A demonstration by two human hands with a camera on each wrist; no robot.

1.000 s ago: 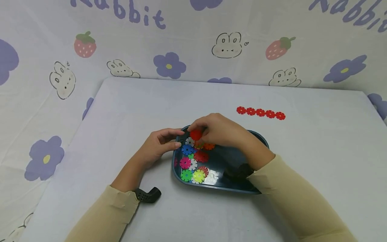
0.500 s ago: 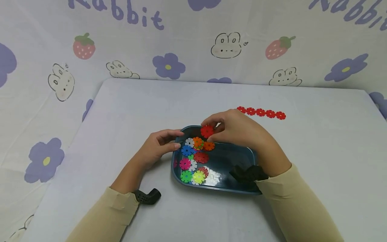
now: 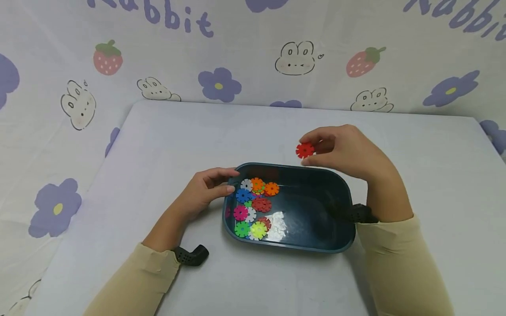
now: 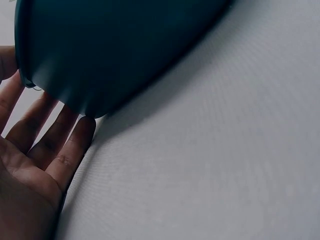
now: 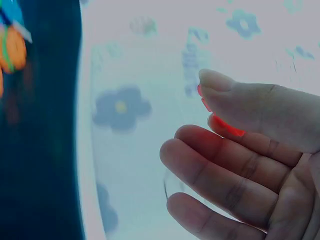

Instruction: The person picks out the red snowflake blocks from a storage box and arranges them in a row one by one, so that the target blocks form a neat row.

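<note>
My right hand [image 3: 348,151] pinches a red notched plastic disc [image 3: 305,150], a snowflake building piece, between thumb and fingers. It is beyond the far rim of the dark blue tray [image 3: 308,206]. In the right wrist view only thin red edges of the disc [image 5: 227,125] show behind the thumb. My left hand [image 3: 207,188] holds the tray's left end, thumb at the rim. The left wrist view has its fingers [image 4: 67,155] against the tray's outer wall [image 4: 110,55]. Several notched discs [image 3: 243,195] in blue, white, orange, pink, green, yellow and red lie in the tray's left part.
The tray stands on a white-covered table [image 3: 189,131]. Behind it hangs a cloth backdrop [image 3: 253,57] with rabbits, strawberries and flowers. The row of linked red discs seen earlier is hidden behind my right hand.
My right hand has carried the red disc up from the tray's left part, rightward and past the far rim, covering the red row. The left hand stays at the tray.
</note>
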